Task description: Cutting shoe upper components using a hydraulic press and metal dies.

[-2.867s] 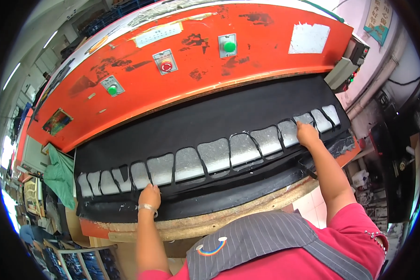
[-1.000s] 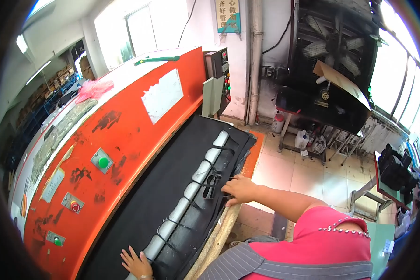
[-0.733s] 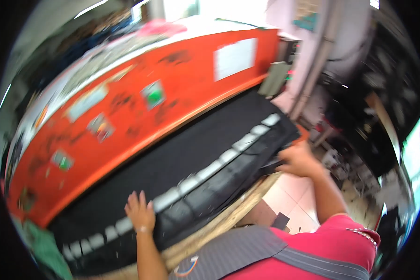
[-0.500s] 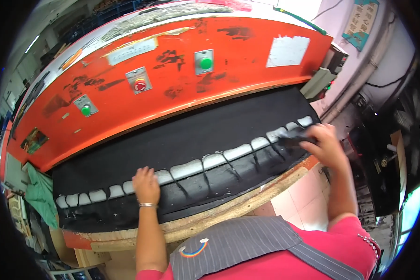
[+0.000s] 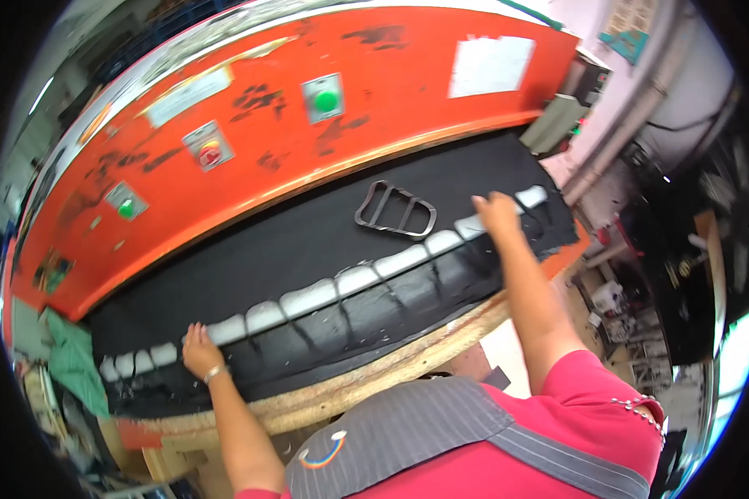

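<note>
A black sheet (image 5: 283, 249) is spread across the machine bed. Along its nearer part runs a row of whitish, rounded shapes (image 5: 308, 297), parted by thin black strips. My left hand (image 5: 201, 351) rests on the left part of this row, fingers pointing away from me and loosely extended. At the row's right part is my right hand (image 5: 499, 214), thumb and fingers apart at the black material; their tips are partly hidden. A sole-shaped metal cutting die (image 5: 395, 209) with two crossbars lies on the sheet, left of my right hand and touched by neither hand.
Behind the bed stands an orange machine front (image 5: 250, 141) with green buttons (image 5: 326, 101) and a red knob (image 5: 210, 155). A worn board edge (image 5: 341, 397) borders the near side. Green cloth (image 5: 75, 363) hangs at the left; a pipe (image 5: 632, 125) runs up the right wall.
My right hand has let go of the dark tool it held, and the cutting die now lies on the sheet. My left hand has moved left along the row. The view has shifted a little.
</note>
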A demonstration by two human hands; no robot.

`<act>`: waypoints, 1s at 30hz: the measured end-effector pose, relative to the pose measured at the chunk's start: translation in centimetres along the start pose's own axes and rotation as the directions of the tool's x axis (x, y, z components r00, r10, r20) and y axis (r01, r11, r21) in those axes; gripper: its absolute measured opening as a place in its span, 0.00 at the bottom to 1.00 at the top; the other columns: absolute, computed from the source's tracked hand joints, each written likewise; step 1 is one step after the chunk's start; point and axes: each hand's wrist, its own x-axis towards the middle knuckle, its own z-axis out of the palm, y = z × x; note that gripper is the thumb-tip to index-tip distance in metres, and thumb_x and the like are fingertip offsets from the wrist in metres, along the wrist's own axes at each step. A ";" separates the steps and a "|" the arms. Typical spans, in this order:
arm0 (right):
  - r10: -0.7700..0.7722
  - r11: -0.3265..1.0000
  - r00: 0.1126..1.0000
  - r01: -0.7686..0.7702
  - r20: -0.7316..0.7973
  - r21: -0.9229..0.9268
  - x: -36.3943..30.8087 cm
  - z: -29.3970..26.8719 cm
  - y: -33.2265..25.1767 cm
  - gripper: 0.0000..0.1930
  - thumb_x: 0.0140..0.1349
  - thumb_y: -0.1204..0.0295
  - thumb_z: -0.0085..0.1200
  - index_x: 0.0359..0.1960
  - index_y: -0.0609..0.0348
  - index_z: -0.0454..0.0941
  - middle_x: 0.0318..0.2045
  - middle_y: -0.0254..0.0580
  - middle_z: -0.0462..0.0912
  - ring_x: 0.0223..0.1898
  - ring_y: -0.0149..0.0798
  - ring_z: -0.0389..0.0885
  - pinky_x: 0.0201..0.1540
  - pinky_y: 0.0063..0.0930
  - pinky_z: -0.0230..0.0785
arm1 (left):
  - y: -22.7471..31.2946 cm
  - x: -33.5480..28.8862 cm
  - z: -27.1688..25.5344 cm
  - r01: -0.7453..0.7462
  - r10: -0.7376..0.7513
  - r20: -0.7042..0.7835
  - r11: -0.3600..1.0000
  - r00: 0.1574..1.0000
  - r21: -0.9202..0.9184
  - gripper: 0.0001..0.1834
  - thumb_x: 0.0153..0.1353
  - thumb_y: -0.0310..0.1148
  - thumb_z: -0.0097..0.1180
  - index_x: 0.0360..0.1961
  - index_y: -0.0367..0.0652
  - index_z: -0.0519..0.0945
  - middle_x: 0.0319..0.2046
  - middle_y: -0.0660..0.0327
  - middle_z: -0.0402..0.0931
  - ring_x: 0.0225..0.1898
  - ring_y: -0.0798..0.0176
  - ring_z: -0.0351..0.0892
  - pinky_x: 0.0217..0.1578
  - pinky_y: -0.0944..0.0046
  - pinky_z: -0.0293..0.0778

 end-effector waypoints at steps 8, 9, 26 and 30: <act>0.278 0.958 0.938 -0.255 0.209 -0.132 0.4 -1.2 0.4 0.24 0.67 0.53 0.41 0.51 0.63 0.66 0.48 0.59 0.78 0.51 0.57 0.76 0.52 0.51 0.67 | 2.5 -0.1 0.9 0.065 -0.057 -0.109 0.996 0.992 0.068 0.10 0.58 0.36 0.58 0.39 0.46 0.85 0.34 0.59 0.75 0.42 0.53 0.75 0.41 0.55 0.73; 0.220 0.971 0.955 -0.194 0.201 -0.142 0.1 -1.1 0.6 0.22 0.68 0.54 0.39 0.48 0.62 0.66 0.46 0.59 0.79 0.50 0.58 0.77 0.50 0.52 0.67 | 2.1 -0.4 1.0 0.076 -0.067 -0.108 0.994 0.992 0.081 0.10 0.58 0.36 0.58 0.39 0.46 0.85 0.34 0.59 0.75 0.42 0.53 0.75 0.41 0.55 0.73; -0.583 0.804 0.812 0.578 -0.006 0.137 -5.9 0.4 -12.3 0.16 0.59 0.59 0.56 0.37 0.59 0.75 0.36 0.46 0.77 0.42 0.50 0.73 0.44 0.43 0.63 | -3.8 -0.2 -5.7 0.230 -0.222 0.062 0.931 0.973 -0.284 0.13 0.56 0.37 0.60 0.37 0.40 0.83 0.36 0.52 0.80 0.35 0.54 0.80 0.39 0.59 0.76; -0.610 0.774 0.774 0.628 0.169 -0.083 -9.8 3.4 -18.3 0.18 0.59 0.55 0.54 0.35 0.60 0.75 0.36 0.46 0.78 0.42 0.48 0.73 0.43 0.45 0.61 | -14.7 0.4 -7.0 0.348 -0.391 -0.083 0.883 0.917 -0.315 0.13 0.56 0.39 0.59 0.35 0.40 0.84 0.33 0.51 0.80 0.36 0.51 0.81 0.41 0.57 0.75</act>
